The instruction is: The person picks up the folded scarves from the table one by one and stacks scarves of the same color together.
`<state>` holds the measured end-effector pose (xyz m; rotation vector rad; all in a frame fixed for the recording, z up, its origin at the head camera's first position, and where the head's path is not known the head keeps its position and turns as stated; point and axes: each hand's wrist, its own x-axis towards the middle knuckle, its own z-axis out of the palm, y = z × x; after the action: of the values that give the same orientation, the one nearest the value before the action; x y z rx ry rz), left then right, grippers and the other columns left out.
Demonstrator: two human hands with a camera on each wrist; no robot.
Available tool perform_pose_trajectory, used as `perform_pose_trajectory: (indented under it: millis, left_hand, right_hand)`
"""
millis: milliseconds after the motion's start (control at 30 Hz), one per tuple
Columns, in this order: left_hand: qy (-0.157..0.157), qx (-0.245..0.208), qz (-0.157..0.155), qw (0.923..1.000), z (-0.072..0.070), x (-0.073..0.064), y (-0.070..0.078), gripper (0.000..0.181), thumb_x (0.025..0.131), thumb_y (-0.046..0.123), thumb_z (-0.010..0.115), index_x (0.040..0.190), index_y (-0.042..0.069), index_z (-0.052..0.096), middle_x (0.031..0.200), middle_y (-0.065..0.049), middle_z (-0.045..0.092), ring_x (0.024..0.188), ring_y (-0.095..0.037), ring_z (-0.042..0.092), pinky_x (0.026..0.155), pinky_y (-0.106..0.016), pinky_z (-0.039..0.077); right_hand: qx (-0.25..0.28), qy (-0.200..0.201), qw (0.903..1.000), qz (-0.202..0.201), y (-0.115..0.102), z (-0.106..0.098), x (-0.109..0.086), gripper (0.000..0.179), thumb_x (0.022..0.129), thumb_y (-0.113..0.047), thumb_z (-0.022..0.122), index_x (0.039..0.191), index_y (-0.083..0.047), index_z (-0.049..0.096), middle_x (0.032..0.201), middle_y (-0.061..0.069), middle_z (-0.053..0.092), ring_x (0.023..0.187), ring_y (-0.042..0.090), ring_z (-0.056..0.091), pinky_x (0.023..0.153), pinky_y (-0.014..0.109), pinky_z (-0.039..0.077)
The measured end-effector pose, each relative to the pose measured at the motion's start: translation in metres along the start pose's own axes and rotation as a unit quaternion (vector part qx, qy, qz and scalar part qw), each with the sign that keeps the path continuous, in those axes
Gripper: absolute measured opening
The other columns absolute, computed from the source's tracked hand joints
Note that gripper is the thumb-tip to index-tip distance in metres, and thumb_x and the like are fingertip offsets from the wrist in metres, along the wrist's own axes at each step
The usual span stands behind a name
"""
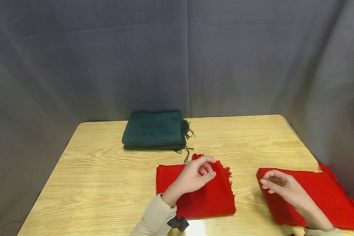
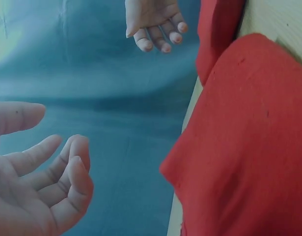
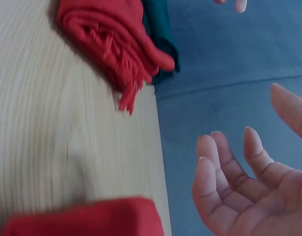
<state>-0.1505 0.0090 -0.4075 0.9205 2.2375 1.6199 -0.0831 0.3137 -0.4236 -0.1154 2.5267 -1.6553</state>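
Observation:
My left hand (image 1: 196,175) hovers over a folded red scarf (image 1: 206,203) in the middle front of the table, fingers loosely bent and nothing between them. In the left wrist view, that hand's (image 2: 42,182) thumb stands apart from its fingers. Over the near left corner of a second folded red scarf (image 1: 324,193), at the right, is my right hand (image 1: 283,186). Its fingers are relaxed and hold nothing; the right wrist view shows the palm (image 3: 259,191) bare. Fringe shows along the right end of each red scarf.
A folded dark green scarf (image 1: 153,131) with fringe on its right side lies at the back of the wooden table (image 1: 91,170). Grey curtains (image 1: 135,59) hang behind the table and along both sides. The right red scarf's fringe (image 1: 345,193) reaches the table's right edge.

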Motion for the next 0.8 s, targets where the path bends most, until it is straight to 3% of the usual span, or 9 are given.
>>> perform_pose_trajectory:
  millis: [300,533,800]
  left_hand:
    - [-0.002,-0.016,0.001,0.9999,0.019,0.01,-0.003,0.035,0.085,0.007,0.062,0.119,0.005,0.053,0.086,-0.003,0.06,0.067,-0.006,0.054,0.067,-0.02,0.046]
    - [0.008,-0.03,-0.004,0.9995,0.036,0.019,-0.003,0.045,0.084,0.007,0.063,0.126,0.008,0.047,0.097,-0.013,0.061,0.069,-0.008,0.056,0.061,-0.018,0.045]
    - [-0.002,-0.128,-0.054,0.9903,0.051,0.029,0.0,0.049,0.085,0.006,0.062,0.13,0.011,0.045,0.096,-0.006,0.06,0.07,-0.005,0.057,0.057,-0.02,0.048]
  right_hand:
    - [-0.02,0.004,0.9996,0.022,0.014,-0.028,-0.006,0.013,0.091,-0.006,0.054,0.099,0.003,0.055,0.089,-0.001,0.065,0.078,0.016,0.062,0.065,0.027,0.05]
    - [-0.033,0.012,0.9984,0.043,0.021,-0.05,-0.011,0.011,0.091,-0.008,0.053,0.1,-0.004,0.057,0.09,-0.006,0.064,0.078,0.014,0.063,0.065,0.026,0.05]
    - [-0.034,0.025,0.997,0.064,0.034,-0.072,-0.013,0.013,0.091,-0.01,0.054,0.101,-0.016,0.06,0.09,-0.013,0.064,0.077,0.01,0.062,0.063,0.026,0.05]
